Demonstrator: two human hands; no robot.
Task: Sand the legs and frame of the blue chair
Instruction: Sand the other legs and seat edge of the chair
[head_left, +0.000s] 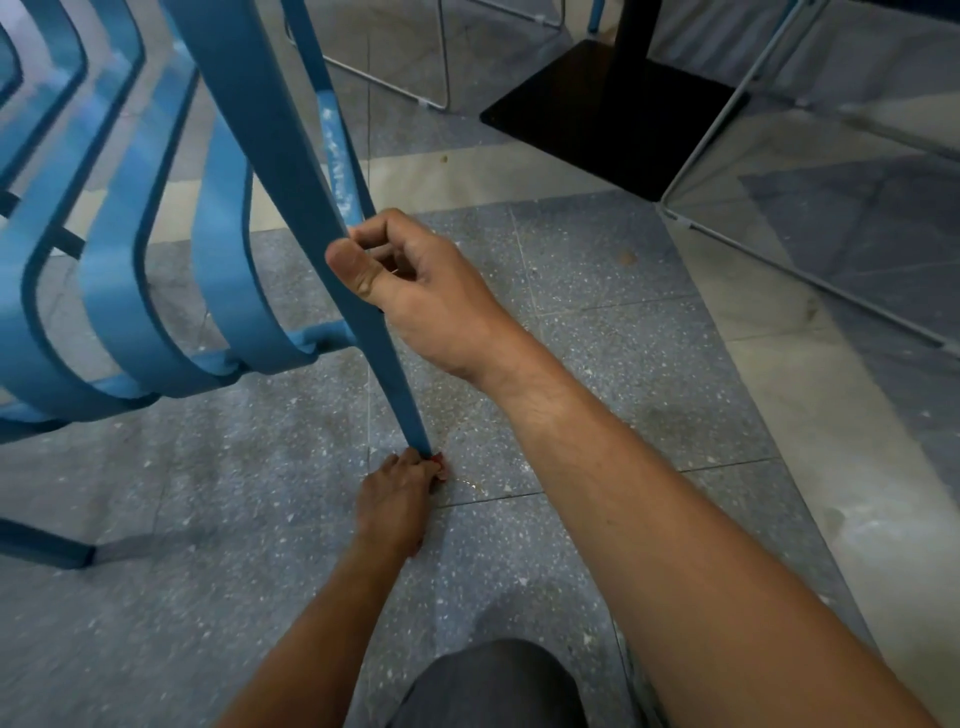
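Blue chair (135, 291) is tipped on the speckled floor (597, 291); one slim leg (387, 358) runs down to the centre. Right hand (415, 291) is clenched around the leg mid-length. Left hand (397, 499) pinches a small red piece (439, 460), likely sandpaper, against the leg's foot; a black table base (613, 114) stands well behind.

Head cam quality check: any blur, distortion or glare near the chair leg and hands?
Head view: wide-angle bend curves the chair slats and floor lines near the edges; slats at far left are soft, likely motion blur; right hand on the leg is sharp; left hand at the leg's foot is small and dim; light is flat, no harsh glare, faint sheen on the floor at right.
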